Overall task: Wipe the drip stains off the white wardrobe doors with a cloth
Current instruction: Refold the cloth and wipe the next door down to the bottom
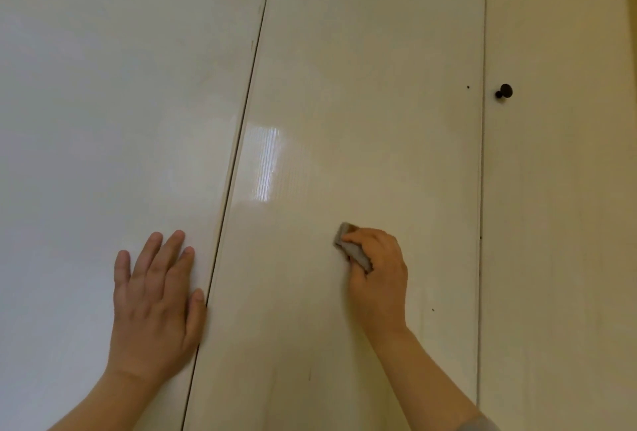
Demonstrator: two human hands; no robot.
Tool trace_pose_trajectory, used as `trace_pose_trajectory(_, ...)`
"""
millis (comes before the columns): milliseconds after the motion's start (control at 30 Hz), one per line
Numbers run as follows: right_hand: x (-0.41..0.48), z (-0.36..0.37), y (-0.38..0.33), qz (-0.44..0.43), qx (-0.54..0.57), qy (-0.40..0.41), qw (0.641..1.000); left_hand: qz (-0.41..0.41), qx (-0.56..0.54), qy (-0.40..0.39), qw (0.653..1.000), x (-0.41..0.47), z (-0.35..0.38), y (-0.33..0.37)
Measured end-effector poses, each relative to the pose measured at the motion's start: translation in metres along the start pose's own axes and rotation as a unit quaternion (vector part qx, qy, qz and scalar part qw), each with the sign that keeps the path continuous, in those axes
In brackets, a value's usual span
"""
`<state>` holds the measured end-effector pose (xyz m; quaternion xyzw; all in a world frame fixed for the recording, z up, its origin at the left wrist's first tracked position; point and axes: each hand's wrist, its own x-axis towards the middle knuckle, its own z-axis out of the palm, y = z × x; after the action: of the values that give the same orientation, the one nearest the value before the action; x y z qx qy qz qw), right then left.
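Glossy white wardrobe doors fill the view, with window glare on the middle door (344, 86). The cloth (353, 248), a small grey folded pad, lies against the lower part of this panel. Its long axis runs diagonally, and the upper-left end pokes out past the fingers. The right hand (377, 275) is curled round it and holds it to the surface. The left hand (155, 299) is well apart from the right, fingers straight and flat on the left door (103, 86), thumb at the seam (238, 141). A faint vertical streak (309, 375) lies below and left of the cloth, nearer the right hand; judged the next target, down-stroke along the streak. Dark speck (432, 310) to the right. Black knob (504, 91) on the right door, far above.
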<state>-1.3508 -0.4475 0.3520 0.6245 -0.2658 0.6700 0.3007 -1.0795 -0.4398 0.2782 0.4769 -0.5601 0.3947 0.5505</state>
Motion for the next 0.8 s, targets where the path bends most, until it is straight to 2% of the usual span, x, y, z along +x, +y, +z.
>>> trace_pose_trajectory(133, -0.083, -0.009, -0.002, -0.035, 0.039, -0.066, 0.996, 0.000, 0.000, -0.010, 1.000, 0.002, -0.002, 0.000)
trace_pose_trajectory(200, -0.097, -0.024, -0.001, -0.042, 0.059, -0.100, 0.992, -0.002, 0.002, -0.012, 1.000, 0.001, -0.004, 0.002)
trace_pose_trajectory(400, 0.000, -0.054, 0.016, 0.004, -0.015, 0.007, 1.000, 0.005, -0.001, 0.002, 1.000, -0.001, -0.003, 0.001)
trace_pose_trajectory(500, 0.011, -0.050, 0.032, 0.057, 0.008, 0.003, 0.998, 0.008, 0.004, 0.004, 1.000, -0.001, -0.002, 0.001)
trace_pose_trajectory(600, -0.037, -0.045, 0.036, 0.047, -0.012, -0.017, 0.999, 0.004, 0.005, -0.002, 1.000, 0.000, -0.002, 0.001)
trace_pose_trajectory(700, -0.094, -0.054, 0.029, 0.035, 0.002, -0.084, 0.996, 0.003, 0.009, -0.008, 1.000, 0.001, -0.003, 0.002)
trace_pose_trajectory(800, -0.083, -0.068, 0.026, 0.053, 0.017, -0.084, 0.995, 0.005, 0.008, -0.013, 1.000, -0.001, -0.003, 0.001)
